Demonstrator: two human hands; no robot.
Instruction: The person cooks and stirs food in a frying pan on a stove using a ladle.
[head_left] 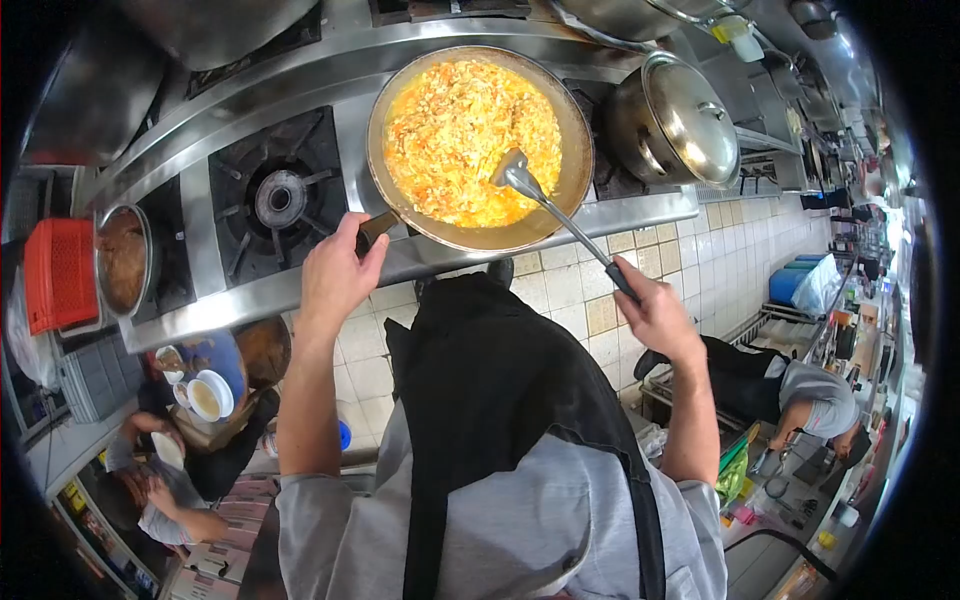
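A wide frying pan [585,165] sits on the stove, filled with a yellow-orange mixture of chopped food [470,130] that looks like scrambled egg. My left hand [340,265] is closed around the pan's dark handle [377,228] at the stove's front edge. In my right hand [660,310] is the black grip of a long metal ladle [560,215]. The ladle slants down to the left over the pan's rim, and its head rests on the food near the pan's lower right part.
An unlit gas burner [280,198] lies left of the pan, and a lidded steel pot [690,120] stands to its right. Farther left are a round pan of brown food [122,260] and a red crate [62,275]. One person [170,480] sits lower left; another [810,395] bends over at right.
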